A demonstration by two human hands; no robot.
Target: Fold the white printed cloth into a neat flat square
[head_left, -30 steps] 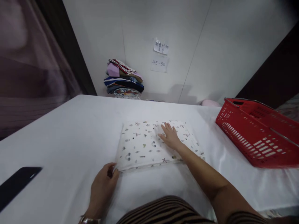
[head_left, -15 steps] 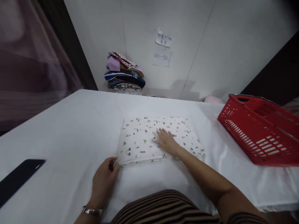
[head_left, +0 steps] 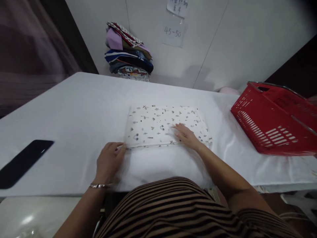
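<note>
The cloth (white, with small printed motifs) lies folded on the middle of the desk. At its near left corner, the left hand has its grip closed, thumb and finger pinching the edge. The right hand rests on top, near the front edge, its grip open, fingers spread and holding nothing. A red basket stands to the right, well apart.

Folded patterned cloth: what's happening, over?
Left hand at near left corner, right hand on top. Folded patterned cloth flat on table. Red plastic basket apart, to the right.
</note>
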